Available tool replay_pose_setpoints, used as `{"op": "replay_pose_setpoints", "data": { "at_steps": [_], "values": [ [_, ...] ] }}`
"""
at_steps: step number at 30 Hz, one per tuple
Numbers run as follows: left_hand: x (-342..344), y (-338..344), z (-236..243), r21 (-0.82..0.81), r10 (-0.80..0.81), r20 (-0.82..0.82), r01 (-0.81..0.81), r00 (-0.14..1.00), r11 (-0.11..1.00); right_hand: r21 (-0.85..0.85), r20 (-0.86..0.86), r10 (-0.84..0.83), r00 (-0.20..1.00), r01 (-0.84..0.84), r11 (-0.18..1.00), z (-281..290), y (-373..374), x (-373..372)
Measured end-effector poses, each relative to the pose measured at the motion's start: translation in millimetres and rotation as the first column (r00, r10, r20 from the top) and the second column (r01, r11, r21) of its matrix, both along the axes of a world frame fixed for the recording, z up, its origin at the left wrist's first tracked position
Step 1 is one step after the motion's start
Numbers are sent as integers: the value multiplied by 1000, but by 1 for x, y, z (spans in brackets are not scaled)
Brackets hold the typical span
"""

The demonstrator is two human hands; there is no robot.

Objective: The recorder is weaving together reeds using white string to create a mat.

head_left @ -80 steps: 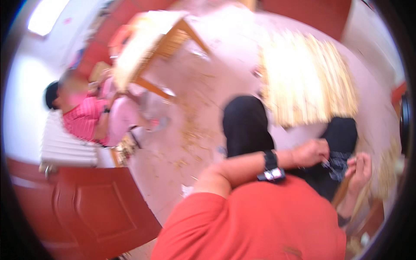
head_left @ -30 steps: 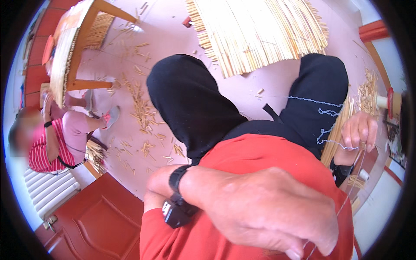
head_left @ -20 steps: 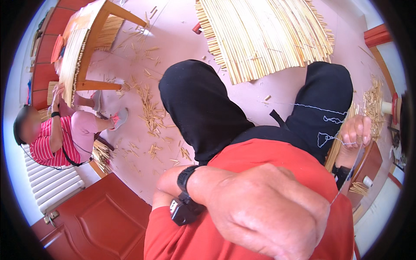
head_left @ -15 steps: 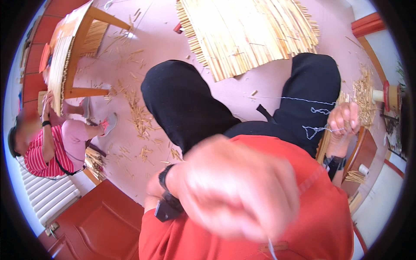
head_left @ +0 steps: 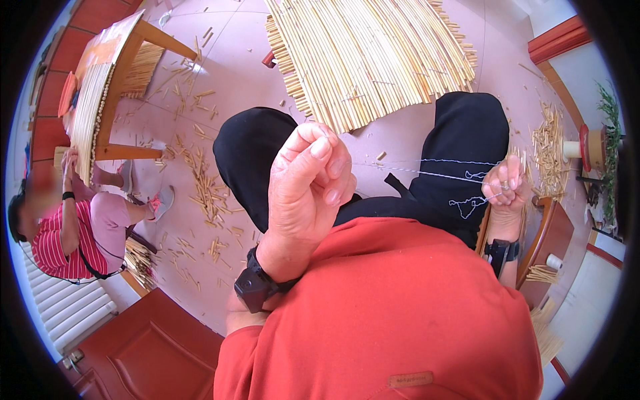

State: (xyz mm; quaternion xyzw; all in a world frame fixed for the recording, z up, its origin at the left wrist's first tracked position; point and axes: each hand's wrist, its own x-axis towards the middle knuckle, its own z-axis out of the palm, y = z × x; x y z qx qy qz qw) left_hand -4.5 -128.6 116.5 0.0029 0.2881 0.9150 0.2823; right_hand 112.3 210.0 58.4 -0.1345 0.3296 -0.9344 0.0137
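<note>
My left hand [head_left: 310, 177] is raised in front of my lap, closed in a pinch with the thumb against the fingers. Pale blue-white thread [head_left: 440, 175] stretches between it and my right hand [head_left: 505, 183], growing faint close to the left one. At the right, beside my knee, the right hand is closed on the thread, and a tangled loop hangs from its fingers. Beyond my knees lies a mat of straw-coloured stalks [head_left: 373, 63] bound side by side, touched by neither hand.
At the left, a person [head_left: 73, 223] in a striped shirt sits by a wooden table [head_left: 123, 87] bearing another stalk mat. Cut stalk pieces [head_left: 207, 180] litter the floor. A stalk pile [head_left: 550, 150] and a red-rimmed spool [head_left: 593, 151] are at the right.
My left hand has swung from low over my shirt up and away to above my lap. My right hand has shifted slightly left, still gripping the thread, which now stretches across.
</note>
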Motion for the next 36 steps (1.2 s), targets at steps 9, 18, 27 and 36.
{"op": "replay_pose_setpoints", "data": {
  "at_steps": [9, 18, 27, 36],
  "values": [
    [13, -1, 50, 177, -21, -527, 134, 850, 975, -45, -9, 34, 999, -34, 998, 12, -14, -1],
    [30, 19, 85, 174, 143, -871, 24, 469, 984, -100, -21, 67, 998, -68, 993, 13, -21, -1],
    [29, 18, 79, 211, 169, -891, 55, 421, 976, -99, 8, 48, 999, -47, 994, 8, -19, 0],
    [22, 24, 78, 258, 203, -916, 121, 347, 958, -113, -2, 53, 999, -53, 992, 8, -22, -2]
  ]
}}
